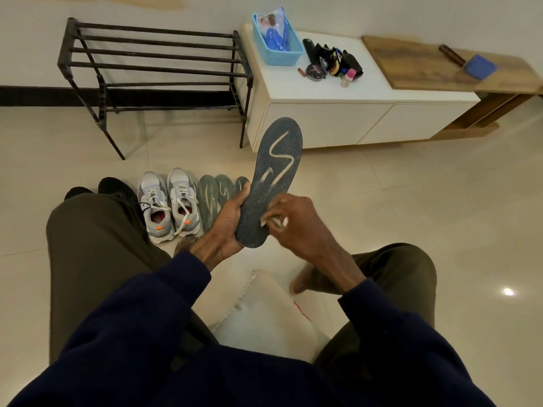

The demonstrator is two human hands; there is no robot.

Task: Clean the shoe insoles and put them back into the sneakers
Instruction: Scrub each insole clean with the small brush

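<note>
The left hand (pixel 226 227) grips the heel end of a dark grey foam insole (pixel 273 177), palm under the heel, fingers curled round its left edge and the thumb lying up along that edge. The insole stands tilted in the air, toe pointing up and away, its pale scrawled logo facing the camera. The right hand (pixel 296 227) has its fingertips bunched together, pinching a small white wad (pixel 274 223) against the insole's right edge near the heel; whether the wad is cloth or tissue cannot be told. Both forearms come out of dark navy sleeves (pixel 152 304) between knees in olive-brown trousers (pixel 94 245), and a white cushion (pixel 264 312) sits between the legs. Just left of the left hand, a pair of grey and white lace-up sneakers (pixel 169 207) stands side by side on the floor, and beside them lie three grey-green insoles (pixel 217 198) in a row, edges touching, the rightmost partly hidden behind the held one. A black shoe (pixel 114 185) shows left of the sneakers. The glossy cream floor tiles (pixel 411 201) spread wide to the right of the hands. Farther off stand a black metal shoe rack (pixel 152 74) and, its edge just beside it, a low white cabinet (pixel 338 113) carrying a light blue plastic basket (pixel 277 42) and a cluster of shoe-care items (pixel 332 64). A wooden bench top (pixel 426 66) overlaps the cabinet's right end and bears a blue pad (pixel 480 67).
</note>
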